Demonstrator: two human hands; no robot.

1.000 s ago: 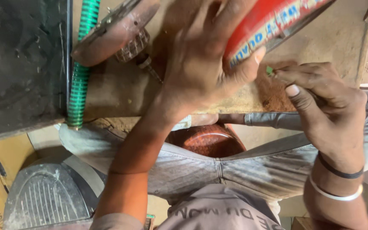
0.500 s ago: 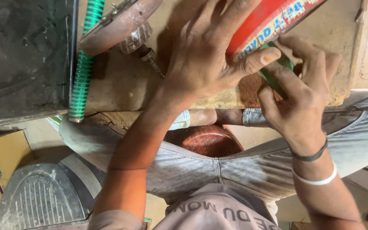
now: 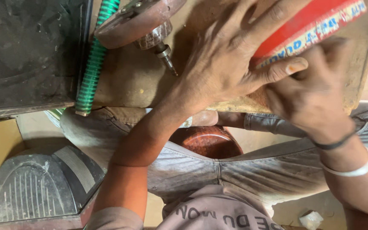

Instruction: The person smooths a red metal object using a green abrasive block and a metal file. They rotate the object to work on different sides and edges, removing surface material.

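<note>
On the far right of the worn wooden bench (image 3: 128, 81), the left hand (image 3: 226, 64) spreads wide, pressing the red round tin (image 3: 307, 21), which is partly cut off. The right hand (image 3: 311, 98), blurred, sits just beside it; its grip cannot be made out.

A: What kind of place is this?

B: A small, rough workshop. The wooden surface (image 3: 128, 81) is worn and dusty, and a metal tool with a drill-like tip (image 3: 150, 25) lies on it beside a green ribbed hose (image 3: 93, 59).

A: Anything more?

B: A ribbed metal pedal (image 3: 35, 187) stands below on the dirty floor.
</note>
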